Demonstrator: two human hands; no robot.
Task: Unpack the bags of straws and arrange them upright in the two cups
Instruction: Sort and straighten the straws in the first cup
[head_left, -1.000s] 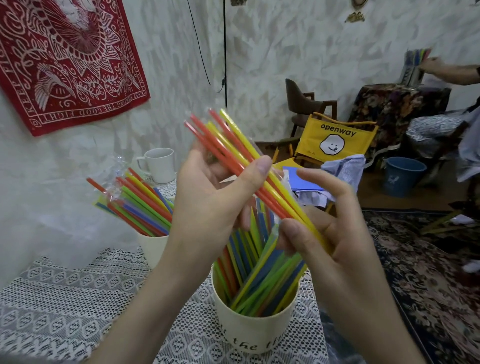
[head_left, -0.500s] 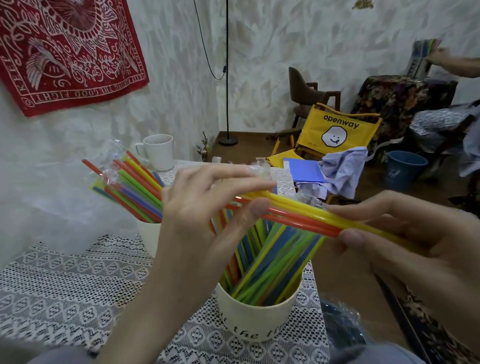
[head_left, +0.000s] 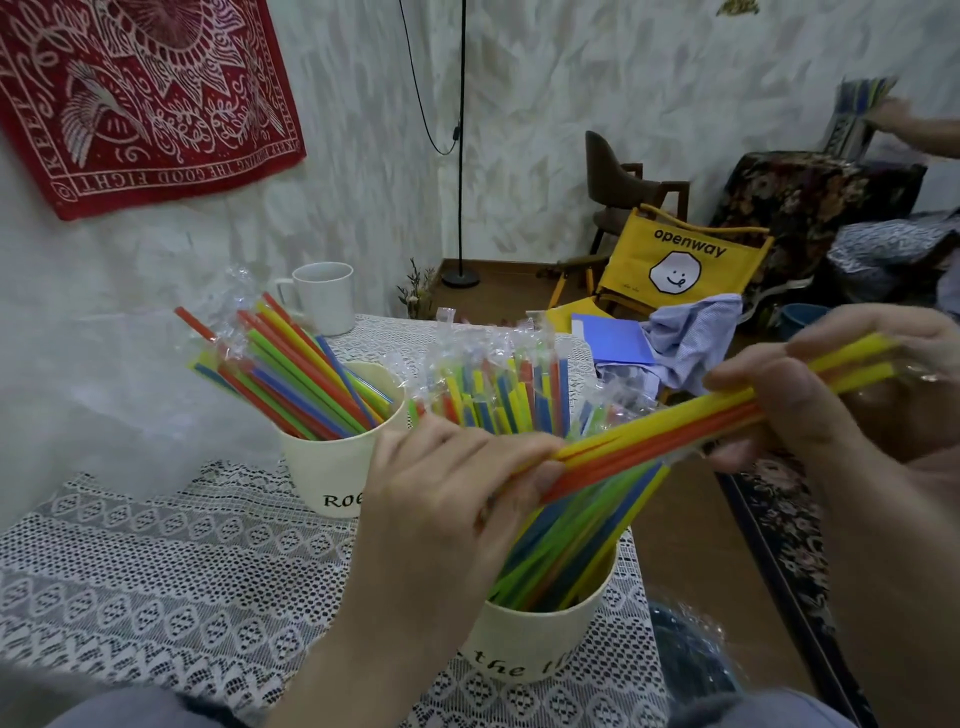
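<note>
Both hands, the left hand (head_left: 441, 483) and right hand (head_left: 831, 395), hold a straw bundle (head_left: 675, 431) over the near cup (head_left: 524, 654). The counter (head_left: 156, 561) has a lace cloth; behind the cup stands a yellow chair (head_left: 675, 260).

The straws in the far cup (head_left: 332, 467) are red, orange, green, blue and yellow; those in the near cup (head_left: 530, 644) are green, blue and yellow. Both cups are cream with black lettering. The bundle of straws (head_left: 675, 426) held across is yellow and orange-red. The table (head_left: 156, 582) wears white lace with a diamond pattern. A red wall hanging (head_left: 140, 98) carries white ornamental drawing. The folding chair (head_left: 675, 254) is yellow with a white smiling face. The mug (head_left: 322, 296) is plain white.
</note>
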